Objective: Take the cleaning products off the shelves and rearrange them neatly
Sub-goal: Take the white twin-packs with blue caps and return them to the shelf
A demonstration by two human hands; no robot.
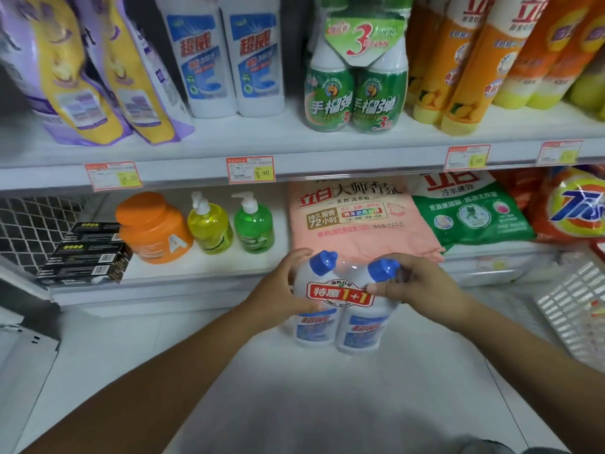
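Twin pack [343, 296] of blue-capped white bottles, banded by a red-and-yellow label, held upright in the air between both hands, in front of the lower shelf [183, 273] and just below a pink bag [357, 221], over pale floor. Left hand [278, 290] wrapped round the left bottle's shoulder, fingers and thumb curled against it. Right hand [422, 283] closed over the right bottle's neck, fingers curled, tips on the label's edge.

Above, on the upper shelf [196, 149], from left: leaning purple-and-yellow pouches [65, 67], two tall white bottles [226, 60] side by side, a green bottle pack [353, 93], a row of orange bottles [458, 60] tilting right.

On the lower shelf, right of the pink bag: a green-and-white bag [468, 211], then an orange bag [569, 204]. Left of it: a green pump bottle [253, 224], a yellow pump bottle [209, 227], an orange jar [154, 227], and stacked black boxes [85, 257] at the shelf's end.

At far right, a white basket [576, 309]. Along the upper shelf's edge, red-framed price tags [250, 169].
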